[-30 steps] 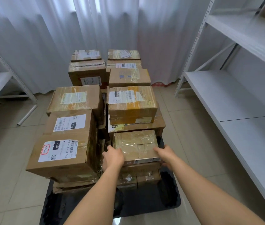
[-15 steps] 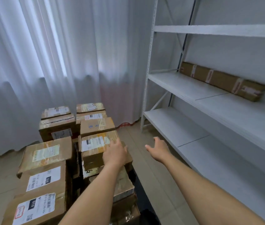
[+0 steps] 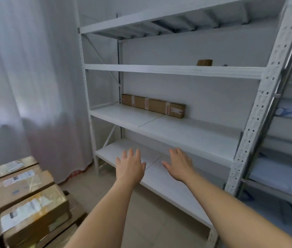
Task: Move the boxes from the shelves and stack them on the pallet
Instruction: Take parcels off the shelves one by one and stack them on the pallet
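Observation:
A long, flat brown box (image 3: 153,105) with red-and-white tape lies at the back of the middle shelf (image 3: 186,129) of a white metal rack. A small brown box (image 3: 204,62) sits far back on the shelf above. My left hand (image 3: 130,165) and my right hand (image 3: 179,164) are stretched out side by side, fingers spread, holding nothing, in front of the bottom shelf (image 3: 159,179). Several stacked cardboard boxes (image 3: 25,197) with labels fill the lower left; the pallet under them is out of sight.
White curtains (image 3: 30,86) hang at the left. A perforated upright post (image 3: 259,108) stands at the right, with a second rack behind it holding pale blue bags (image 3: 284,178). Beige floor tiles (image 3: 106,187) lie between the stack and the rack.
My hands have let go of the box on the stack and risen, empty. The view has swung right and up from the stacked boxes to the white rack.

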